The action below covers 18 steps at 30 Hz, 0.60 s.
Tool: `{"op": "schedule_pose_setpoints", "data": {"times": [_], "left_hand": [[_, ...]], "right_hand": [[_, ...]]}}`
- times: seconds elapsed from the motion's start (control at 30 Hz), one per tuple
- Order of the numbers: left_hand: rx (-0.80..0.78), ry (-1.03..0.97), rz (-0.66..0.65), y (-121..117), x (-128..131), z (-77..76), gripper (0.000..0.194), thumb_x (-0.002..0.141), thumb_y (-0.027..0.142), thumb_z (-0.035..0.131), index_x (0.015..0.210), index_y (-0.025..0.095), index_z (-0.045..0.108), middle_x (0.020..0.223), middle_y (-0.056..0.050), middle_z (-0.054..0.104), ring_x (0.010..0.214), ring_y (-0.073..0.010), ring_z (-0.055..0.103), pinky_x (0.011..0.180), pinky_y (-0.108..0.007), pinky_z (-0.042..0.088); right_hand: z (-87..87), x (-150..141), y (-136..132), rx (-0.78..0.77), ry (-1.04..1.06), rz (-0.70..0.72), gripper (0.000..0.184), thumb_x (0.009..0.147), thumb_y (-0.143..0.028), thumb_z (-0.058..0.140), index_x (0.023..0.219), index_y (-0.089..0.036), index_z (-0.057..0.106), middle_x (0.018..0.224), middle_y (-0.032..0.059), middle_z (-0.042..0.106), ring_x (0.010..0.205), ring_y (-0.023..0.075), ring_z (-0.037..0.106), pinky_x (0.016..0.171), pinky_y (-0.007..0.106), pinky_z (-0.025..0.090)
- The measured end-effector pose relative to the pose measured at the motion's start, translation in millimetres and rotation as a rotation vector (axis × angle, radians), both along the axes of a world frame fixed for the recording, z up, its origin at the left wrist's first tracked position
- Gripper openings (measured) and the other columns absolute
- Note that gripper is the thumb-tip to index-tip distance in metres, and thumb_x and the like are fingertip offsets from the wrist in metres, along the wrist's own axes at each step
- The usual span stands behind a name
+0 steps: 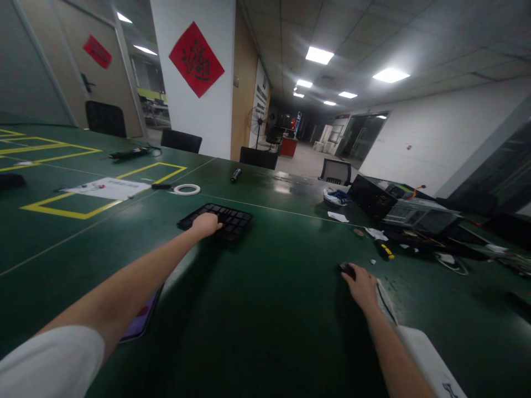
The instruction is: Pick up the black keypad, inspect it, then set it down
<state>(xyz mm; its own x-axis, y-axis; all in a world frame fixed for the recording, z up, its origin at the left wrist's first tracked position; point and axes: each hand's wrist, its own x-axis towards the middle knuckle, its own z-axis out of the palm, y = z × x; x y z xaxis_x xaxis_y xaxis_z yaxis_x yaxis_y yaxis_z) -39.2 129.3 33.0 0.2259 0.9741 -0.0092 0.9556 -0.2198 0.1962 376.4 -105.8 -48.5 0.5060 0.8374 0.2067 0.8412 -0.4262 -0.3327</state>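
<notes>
My left hand [205, 225] reaches over a black tray [237, 222] divided into small compartments. Its fingers are closed at the tray, and what they pinch is too dark to make out. To the right, my right hand [363, 285] is low over the green table, closed on a small black object [347, 270] at its fingertips; the kind of object is unclear. A white pouch-like item [388, 301] with a dark cord lies beside that wrist. Partly covered by my left forearm is a phone [143, 319] with a lit purple screen.
A tape roll [187, 189], a paper sheet [110, 188] and a small dark cylinder [236, 174] lie farther back. At right stand an opened computer case [421, 214] and a yellow-black screwdriver [384, 250]. A white box-like item [431, 362] is near front right.
</notes>
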Motion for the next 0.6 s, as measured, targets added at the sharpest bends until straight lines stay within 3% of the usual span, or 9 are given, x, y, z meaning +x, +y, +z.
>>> {"op": "schedule_pose_setpoints", "data": {"times": [0.17,0.27,0.43,0.6], "left_hand": [[0.085,-0.131,-0.179,-58.3,71.6,-14.1,0.034,0.083,0.039,0.046,0.101,0.013,0.059,0.106,-0.013,0.059,0.097,-0.0223,0.056,0.085,-0.029,0.042],[0.154,-0.468,-0.377,-93.7,102.2,-24.9,0.030,0.083,0.033,0.048,0.102,0.010,0.056,0.104,-0.014,0.057,0.097,-0.0224,0.054,0.085,-0.031,0.042],[0.112,-0.751,-0.589,-124.3,107.0,-43.7,0.026,0.083,0.033,0.050,0.100,0.013,0.053,0.099,-0.011,0.053,0.091,-0.0210,0.052,0.081,-0.034,0.044],[0.071,-0.772,-0.706,-127.6,94.0,-51.3,0.026,0.082,0.033,0.051,0.101,0.016,0.050,0.101,-0.009,0.050,0.094,-0.0197,0.050,0.084,-0.035,0.043]], "right_hand": [[18.4,-85.2,31.6,0.155,0.393,0.338,0.045,0.072,-0.036,0.052,0.113,-0.016,0.055,0.111,0.0096,0.059,0.106,0.0248,0.050,0.094,0.042,0.037],[13.3,-129.8,42.9,0.297,0.636,0.468,0.041,0.070,-0.039,0.055,0.107,-0.019,0.057,0.109,0.0076,0.059,0.105,0.0230,0.050,0.095,0.042,0.038],[-2.6,-150.1,39.0,0.433,0.828,0.564,0.045,0.069,-0.041,0.059,0.110,-0.023,0.055,0.119,0.0065,0.056,0.110,0.0228,0.050,0.098,0.044,0.038],[5.4,-152.9,33.5,0.476,0.899,0.579,0.044,0.074,-0.041,0.053,0.114,-0.024,0.053,0.113,0.0058,0.061,0.107,0.0202,0.054,0.094,0.040,0.044]]}}
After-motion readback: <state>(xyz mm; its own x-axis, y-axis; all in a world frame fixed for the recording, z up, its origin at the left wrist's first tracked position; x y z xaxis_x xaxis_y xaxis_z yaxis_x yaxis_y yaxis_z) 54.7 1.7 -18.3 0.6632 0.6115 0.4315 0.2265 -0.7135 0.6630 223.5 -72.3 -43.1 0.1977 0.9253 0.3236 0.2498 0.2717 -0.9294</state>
